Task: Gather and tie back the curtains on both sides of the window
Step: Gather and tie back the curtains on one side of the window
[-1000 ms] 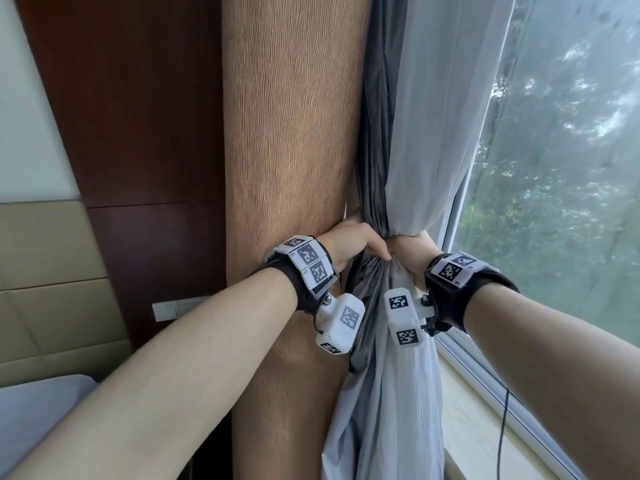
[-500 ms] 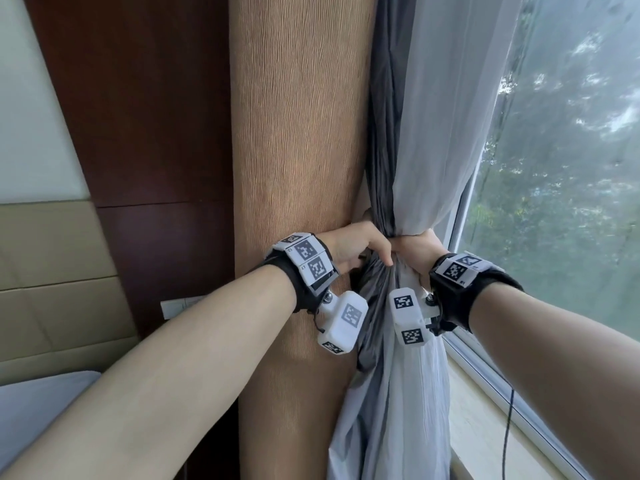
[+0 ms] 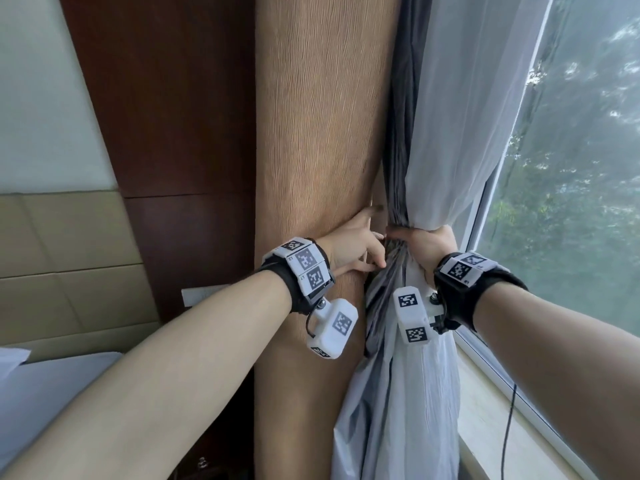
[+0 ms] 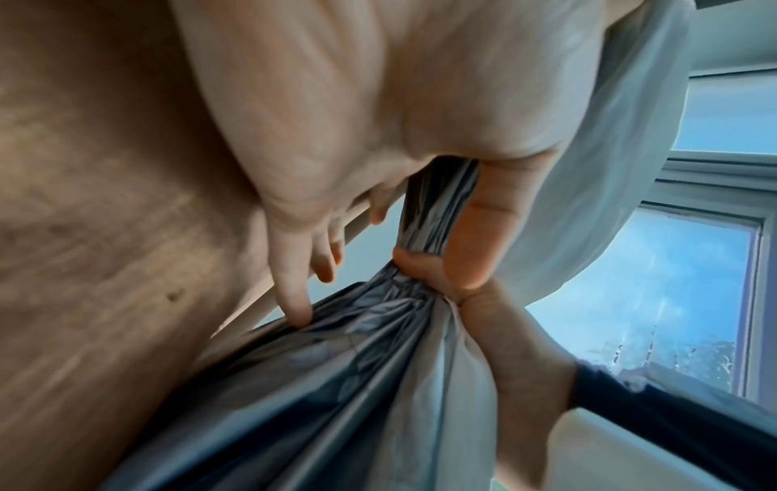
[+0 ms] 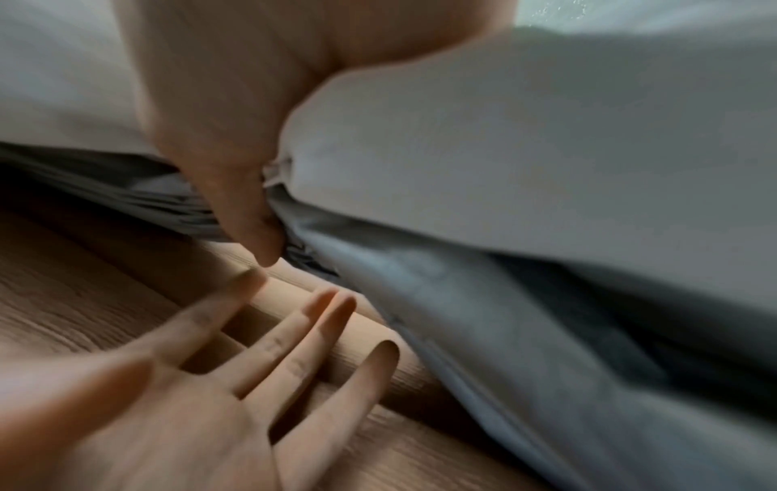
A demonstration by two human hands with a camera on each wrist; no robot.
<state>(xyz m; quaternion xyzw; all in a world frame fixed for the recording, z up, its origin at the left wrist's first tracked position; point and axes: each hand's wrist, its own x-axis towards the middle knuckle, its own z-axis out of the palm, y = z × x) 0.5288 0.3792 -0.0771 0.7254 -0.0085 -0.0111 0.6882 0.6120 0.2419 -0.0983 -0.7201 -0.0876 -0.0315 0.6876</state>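
Curtains first: you have the dark grey satin-sheen drape (image 3: 398,140) and the white sheer voile panel (image 3: 460,116) bunched into one neck at the left side of the window, hard against the tan, finely ribbed wall column (image 3: 318,133). Behind them the large glass window pane (image 3: 575,168) is streaked with rain, and a pale stone sill (image 3: 485,410) runs under it with a thin black cable (image 3: 508,427) trailing across it.

Your right hand (image 3: 427,242) is clamped round the gathered neck, thumb wrapped over the grey folds. Your left hand (image 3: 353,247) lies with fingers spread and straight against the column beside the bundle, gripping nothing; one fingertip (image 4: 299,315) touches the grey cloth below the neck.

No tie-back shows in any view, so you are probably feeling for one behind the drape. The risk lies there: only one hand holds the whole bundle, and that glossy grey fabric looks slippery. If your grip slackens while you search, the pleats could slide out and the sheer could billow loose. The sheer looks thin enough to snag or drag unevenly, and a pull downward would load the rail above, which is out of sight.
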